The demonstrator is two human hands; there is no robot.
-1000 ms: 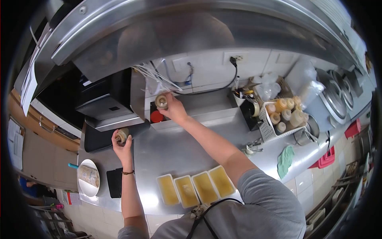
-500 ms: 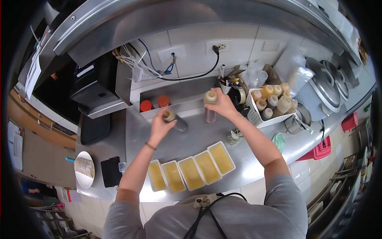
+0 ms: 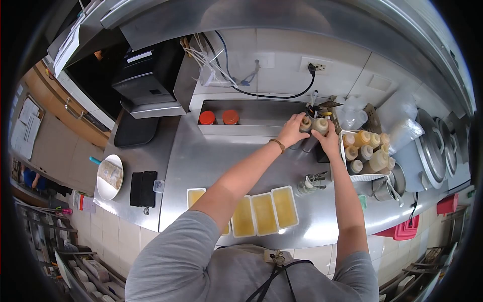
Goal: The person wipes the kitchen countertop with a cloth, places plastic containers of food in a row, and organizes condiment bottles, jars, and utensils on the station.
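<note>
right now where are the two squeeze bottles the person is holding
In the head view they stand side by side at the back right of the steel counter: one bottle in the left hand, the other bottle in the right hand, just left of the white basket.

A stainless steel counter [image 3: 221, 166] carries everything here. Near its front edge, 4 rectangular white tubs of yellow liquid [image 3: 264, 214] stand side by side, the leftmost partly hidden by an arm. At the back runs a recessed steel trough [image 3: 251, 118] holding 2 jars with orange-red lids [image 3: 219, 117]. To the right sits a white wire basket of squeeze bottles [image 3: 365, 153]. A small clear glass holder with metal utensils [image 3: 308, 184] stands near the tubs. To the left lie a flat black tray [image 3: 133, 131], a black rectangular wallet-like case [image 3: 142, 189] and a white round plate [image 3: 109, 176].
</note>
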